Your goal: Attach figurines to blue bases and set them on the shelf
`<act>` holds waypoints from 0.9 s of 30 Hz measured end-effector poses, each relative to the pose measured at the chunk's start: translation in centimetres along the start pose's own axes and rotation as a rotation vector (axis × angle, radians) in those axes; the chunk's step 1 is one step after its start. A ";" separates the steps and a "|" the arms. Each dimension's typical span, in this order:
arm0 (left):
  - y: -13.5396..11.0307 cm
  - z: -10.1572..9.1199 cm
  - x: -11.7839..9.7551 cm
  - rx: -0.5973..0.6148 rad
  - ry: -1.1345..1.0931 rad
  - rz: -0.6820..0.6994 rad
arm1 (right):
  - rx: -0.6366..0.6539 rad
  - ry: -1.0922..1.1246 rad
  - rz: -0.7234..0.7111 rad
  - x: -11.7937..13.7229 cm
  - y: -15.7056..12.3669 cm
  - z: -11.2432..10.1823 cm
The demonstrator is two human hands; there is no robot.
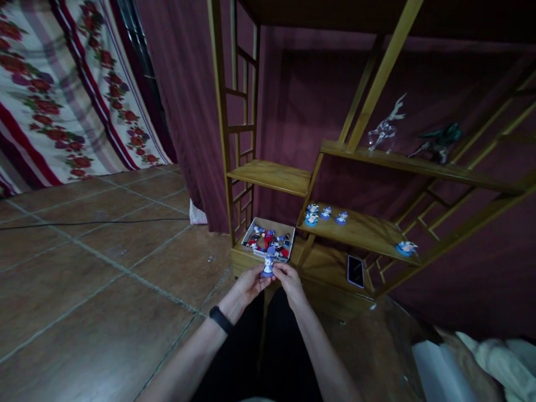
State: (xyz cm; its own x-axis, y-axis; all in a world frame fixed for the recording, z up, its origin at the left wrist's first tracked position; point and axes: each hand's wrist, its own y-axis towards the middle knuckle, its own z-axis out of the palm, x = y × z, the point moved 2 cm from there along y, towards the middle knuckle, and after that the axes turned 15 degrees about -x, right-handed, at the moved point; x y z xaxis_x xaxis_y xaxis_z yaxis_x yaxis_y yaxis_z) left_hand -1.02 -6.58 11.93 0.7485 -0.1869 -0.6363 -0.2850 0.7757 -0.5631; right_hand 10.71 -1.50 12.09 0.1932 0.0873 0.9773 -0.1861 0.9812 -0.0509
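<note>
A small purple-and-white figurine (268, 264) on a purple base is held upright between my two hands, just in front of a box. My left hand (250, 283) pinches it from the left, and my right hand (288, 279) has its fingers closed on the right side. Behind it, a shallow white cardboard box (288, 230) holds several more figurines in red, black, white and purple. On the shelf right of the box stand a purple figurine (341, 218), another purple figurine (325, 213) and a blue-based figurine (311, 219).
A wooden display shelf (355, 231) spans the front. Another blue-based figurine (406, 248) sits at its right end. Below lies a phone (355, 271). Higher up stand a clear glass deer (383, 134) and a dark green ornament (441, 139). A cable (104, 221) crosses the tiled floor.
</note>
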 end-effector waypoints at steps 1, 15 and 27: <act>0.0 0.0 0.0 -0.010 -0.010 0.005 | -0.010 0.021 0.023 -0.1 0.0 0.0; -0.2 0.1 0.1 -0.042 -0.158 -0.115 | -0.031 0.155 0.162 -0.8 0.3 0.1; -1.8 0.6 -1.3 -0.041 -0.005 0.050 | -0.060 0.034 0.124 0.0 0.4 0.5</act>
State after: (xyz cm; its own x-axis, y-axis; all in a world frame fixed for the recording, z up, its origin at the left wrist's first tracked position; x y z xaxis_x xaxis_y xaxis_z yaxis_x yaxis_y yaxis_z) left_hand -1.13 -7.36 14.03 0.7357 -0.1450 -0.6616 -0.3464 0.7588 -0.5515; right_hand 10.12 -1.16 12.23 0.2053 0.2131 0.9552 -0.1526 0.9710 -0.1838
